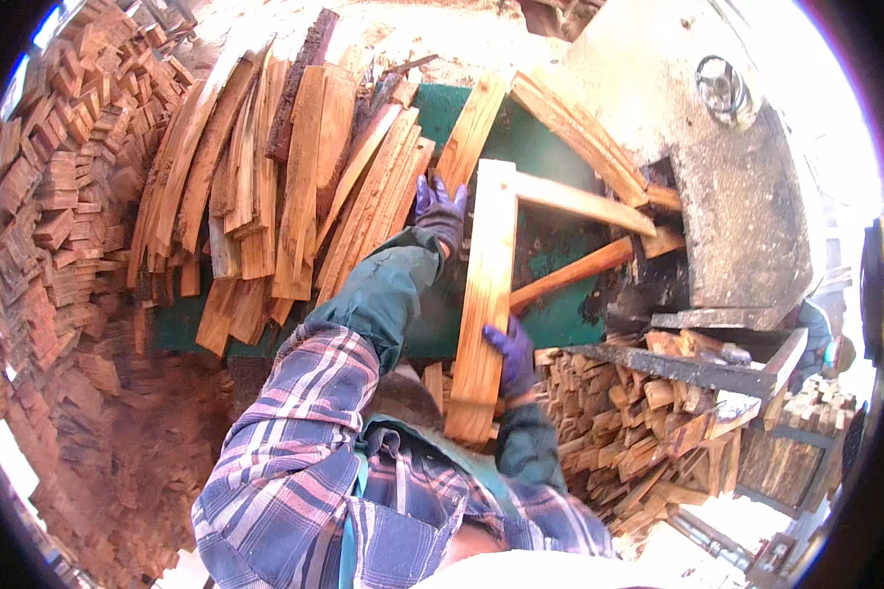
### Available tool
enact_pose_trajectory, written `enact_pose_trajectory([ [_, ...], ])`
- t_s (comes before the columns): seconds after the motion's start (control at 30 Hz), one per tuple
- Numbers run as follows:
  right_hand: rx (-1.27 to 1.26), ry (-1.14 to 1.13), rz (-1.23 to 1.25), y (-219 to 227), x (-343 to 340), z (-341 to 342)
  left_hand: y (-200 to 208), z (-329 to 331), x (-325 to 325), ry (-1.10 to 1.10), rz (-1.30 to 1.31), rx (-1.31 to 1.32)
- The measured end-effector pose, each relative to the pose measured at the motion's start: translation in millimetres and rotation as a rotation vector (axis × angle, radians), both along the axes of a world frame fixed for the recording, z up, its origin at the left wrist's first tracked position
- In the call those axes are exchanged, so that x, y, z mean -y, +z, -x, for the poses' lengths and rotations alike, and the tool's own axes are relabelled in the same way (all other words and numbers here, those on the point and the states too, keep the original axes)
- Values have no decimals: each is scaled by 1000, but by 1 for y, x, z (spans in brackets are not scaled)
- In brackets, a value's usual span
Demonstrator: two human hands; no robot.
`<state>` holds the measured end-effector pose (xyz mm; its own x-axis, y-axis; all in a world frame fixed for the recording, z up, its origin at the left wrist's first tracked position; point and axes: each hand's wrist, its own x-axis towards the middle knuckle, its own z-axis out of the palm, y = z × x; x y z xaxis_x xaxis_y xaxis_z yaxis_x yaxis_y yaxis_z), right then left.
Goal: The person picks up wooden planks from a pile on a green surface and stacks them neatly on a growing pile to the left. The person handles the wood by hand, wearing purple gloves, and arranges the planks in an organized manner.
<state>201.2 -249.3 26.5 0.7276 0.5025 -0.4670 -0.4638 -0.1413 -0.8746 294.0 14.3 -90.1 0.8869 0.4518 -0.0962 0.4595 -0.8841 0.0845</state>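
A long pale wooden board [484, 304] lies lengthwise in front of me, over the green metal tabletop [432, 319], its near end close to my body. My right hand [511, 358], in a purple glove, grips the board's right edge near that end. My left hand [441, 211], gloved the same way, is stretched forward with fingers apart. Its fingertips are at the near end of another plank [472, 128]; whether they touch it I cannot tell. A shorter pale board [584, 204] extends right from the long board's far end. Below it, a narrow orange-brown strip [575, 273] slants across the table.
Rough-sawn planks [309, 177] lie heaped on the table's left side. More planks [580, 137] rest against a dusty machine housing [746, 206] at right. Stacked wood pieces [64, 216] form a pile at far left. Cut blocks [599, 412] are stacked at lower right, beside a metal-edged frame [678, 365].
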Motion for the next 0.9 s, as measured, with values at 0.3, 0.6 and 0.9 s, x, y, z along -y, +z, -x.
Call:
enact_pose_trajectory([
  [0.3, 247, -176, -7, 39, 3, 31, 90, 59, -25, 292, 964, 491],
  [0.6, 350, 5, 26, -60, -114, 98, 124, 304, -25, -44, 606, 578],
  [0.9, 344, -106, -71, -97, -147, 67, 70, 270, -55, 163, 653, 612],
])
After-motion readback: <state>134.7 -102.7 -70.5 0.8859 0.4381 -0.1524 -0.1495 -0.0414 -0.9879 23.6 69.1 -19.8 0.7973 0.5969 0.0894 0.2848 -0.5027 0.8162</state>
